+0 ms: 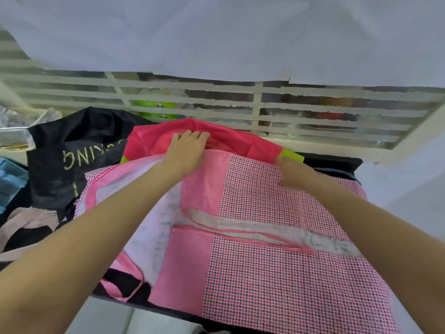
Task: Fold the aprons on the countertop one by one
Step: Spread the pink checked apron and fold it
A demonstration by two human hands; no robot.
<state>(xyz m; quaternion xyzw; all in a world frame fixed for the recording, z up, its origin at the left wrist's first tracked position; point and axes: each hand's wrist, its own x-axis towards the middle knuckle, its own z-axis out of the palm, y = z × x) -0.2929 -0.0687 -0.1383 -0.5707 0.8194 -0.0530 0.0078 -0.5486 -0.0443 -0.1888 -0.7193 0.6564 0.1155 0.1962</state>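
Observation:
A pink checked apron (272,268) lies spread over the dark countertop (332,162), its white lining showing along a fold at the left. My left hand (186,150) grips its far edge, fingers curled over the cloth, right by a plain pink apron (231,138) with a lime tab lying behind. My right hand (292,175) rests on the checked apron's far right part, fingers bent; the motion blur hides whether it pinches the cloth. A black apron (72,160) with gold letters lies bunched at the left.
A white louvred window grille (240,102) runs close behind the counter. Beige and black cloth (26,227) lies at the left front, with a blue box (9,179) at the far left. A pink strap (122,285) hangs over the counter's front edge.

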